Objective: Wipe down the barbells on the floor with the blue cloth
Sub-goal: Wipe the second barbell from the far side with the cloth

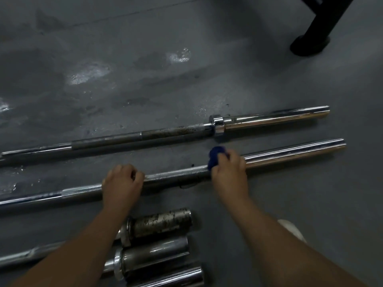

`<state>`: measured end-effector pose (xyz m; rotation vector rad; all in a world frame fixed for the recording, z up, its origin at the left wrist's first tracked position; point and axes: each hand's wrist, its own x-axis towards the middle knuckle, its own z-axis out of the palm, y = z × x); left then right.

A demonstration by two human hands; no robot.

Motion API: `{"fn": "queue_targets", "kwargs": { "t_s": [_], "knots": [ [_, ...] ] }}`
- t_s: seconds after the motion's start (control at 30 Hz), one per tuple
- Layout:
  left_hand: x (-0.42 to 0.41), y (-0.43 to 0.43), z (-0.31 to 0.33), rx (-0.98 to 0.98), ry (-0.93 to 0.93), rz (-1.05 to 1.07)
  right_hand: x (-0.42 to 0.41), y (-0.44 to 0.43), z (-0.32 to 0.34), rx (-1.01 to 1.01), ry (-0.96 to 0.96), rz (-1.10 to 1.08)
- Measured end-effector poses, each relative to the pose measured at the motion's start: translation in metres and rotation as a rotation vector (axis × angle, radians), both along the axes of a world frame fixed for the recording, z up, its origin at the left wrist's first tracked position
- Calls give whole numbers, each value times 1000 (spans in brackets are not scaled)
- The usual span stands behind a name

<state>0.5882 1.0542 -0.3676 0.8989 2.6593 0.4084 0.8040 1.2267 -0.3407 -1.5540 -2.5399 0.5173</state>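
Note:
Two long barbells lie side by side on the grey floor. The far barbell point(145, 136) has a rusty shaft and a chrome sleeve at the right. On the near barbell point(176, 175), my left hand point(122, 183) grips the knurled shaft. My right hand point(229, 168) presses the bunched blue cloth point(215, 157) onto the same bar, where the shaft meets its chrome sleeve point(296, 152). The collar there is hidden by the cloth and my hand.
Three shorter bar ends lie near me: a rusty sleeve point(163, 222), a chrome sleeve point(155, 253) and another point(174, 276) at the bottom edge. A black equipment leg point(319, 30) stands far right. Wet patches point(89, 74) mark the floor. A white shoe tip point(292, 228) shows.

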Motion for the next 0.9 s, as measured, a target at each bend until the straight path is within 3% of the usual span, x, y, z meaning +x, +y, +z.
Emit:
{"fn": "queue_targets", "kwargs": {
  "t_s": [0.1, 0.2, 0.3, 0.33, 0.47, 0.53, 0.83, 0.9],
  "knots": [
    [0, -1, -2, -40, -23, 5, 0, -16, 1, 7, -36, 269],
    [2, -6, -6, -64, 15, -31, 5, 16, 3, 32, 63, 17],
    [4, -15, -12, -73, 20, -35, 17, 47, -3, -68, 25, -278],
    [7, -18, -12, -70, 16, -34, 16, 46, -4, -88, -10, -267],
    [15, -23, -17, -39, 14, -23, -11, 19, -5, 19, -179, 149],
    [15, -24, -17, 2, 15, -21, -18, 14, -4, 30, -201, 258],
    [0, -18, -18, 18, -17, -108, -2, -25, -3, 84, -148, 229],
    [-5, -14, -16, 18, -68, -105, -4, -37, -4, -33, -203, 127]
  ]
}}
